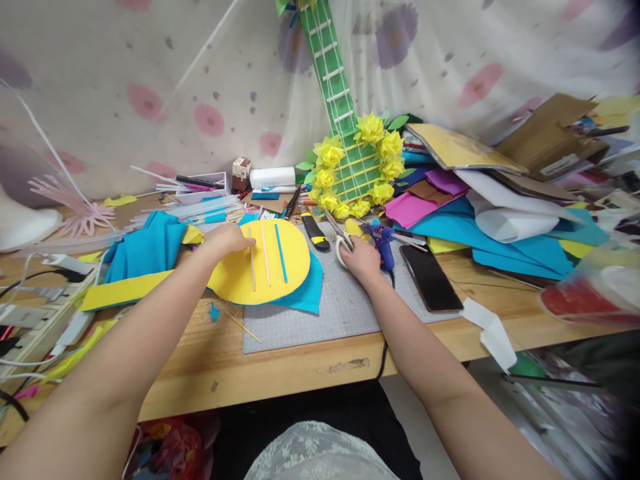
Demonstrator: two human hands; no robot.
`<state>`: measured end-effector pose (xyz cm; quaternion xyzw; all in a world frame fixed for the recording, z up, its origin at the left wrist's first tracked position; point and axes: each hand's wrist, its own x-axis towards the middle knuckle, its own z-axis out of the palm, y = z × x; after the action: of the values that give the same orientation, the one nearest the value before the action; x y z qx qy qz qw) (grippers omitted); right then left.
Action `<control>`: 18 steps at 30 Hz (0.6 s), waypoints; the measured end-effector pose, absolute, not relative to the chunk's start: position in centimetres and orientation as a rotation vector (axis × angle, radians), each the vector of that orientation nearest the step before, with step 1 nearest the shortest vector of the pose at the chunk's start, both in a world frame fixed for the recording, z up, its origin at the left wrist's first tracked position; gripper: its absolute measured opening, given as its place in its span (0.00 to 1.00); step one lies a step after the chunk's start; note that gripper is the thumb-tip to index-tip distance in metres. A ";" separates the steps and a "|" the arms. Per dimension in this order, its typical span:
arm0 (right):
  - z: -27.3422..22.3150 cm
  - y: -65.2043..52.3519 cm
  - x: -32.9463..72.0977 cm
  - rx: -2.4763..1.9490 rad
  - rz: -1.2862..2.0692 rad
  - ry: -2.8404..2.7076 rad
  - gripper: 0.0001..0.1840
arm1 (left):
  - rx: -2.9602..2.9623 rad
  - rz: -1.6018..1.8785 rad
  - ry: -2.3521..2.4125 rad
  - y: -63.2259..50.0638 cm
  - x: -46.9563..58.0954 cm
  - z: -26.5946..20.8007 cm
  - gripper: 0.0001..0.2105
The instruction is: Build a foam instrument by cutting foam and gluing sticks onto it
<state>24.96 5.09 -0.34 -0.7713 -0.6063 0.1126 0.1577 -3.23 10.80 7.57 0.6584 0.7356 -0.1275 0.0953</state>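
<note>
A yellow rounded board lies at the middle left, with two pale thin sticks and one blue thin stick across it. My left hand is over its upper left part, fingers closed at the upper end of the leftmost pale stick. Blue sheet material sticks out under the board. My right hand is closed round the white handles of a pair of scissors, blades pointing up and left. Right beside that hand is a blue glue gun.
A grey cutting mat lies under the work. A black phone and a yellow-black cutter lie nearby. Behind stands a green guitar-shaped craft with yellow flowers. Coloured sheets pile up at right; power strips sit left.
</note>
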 end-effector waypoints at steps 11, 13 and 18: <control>-0.9 5.2 25.1 -2.171 0.281 -1.729 0.18 | 1.723 -0.308 2.296 11.7 -6.3 9.5 0.21; -1.1 5.2 25.2 -2.161 0.260 -1.736 0.18 | 1.714 -0.272 2.334 12.1 -7.7 9.8 0.19; -1.3 5.3 25.3 -2.178 0.236 -1.729 0.18 | 1.707 -0.128 2.430 12.5 -11.4 9.4 0.15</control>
<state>25.28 5.32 -1.26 -0.7683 -0.6101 0.0832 0.1746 -11.36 12.49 9.40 0.5723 0.8145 -0.0430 0.0844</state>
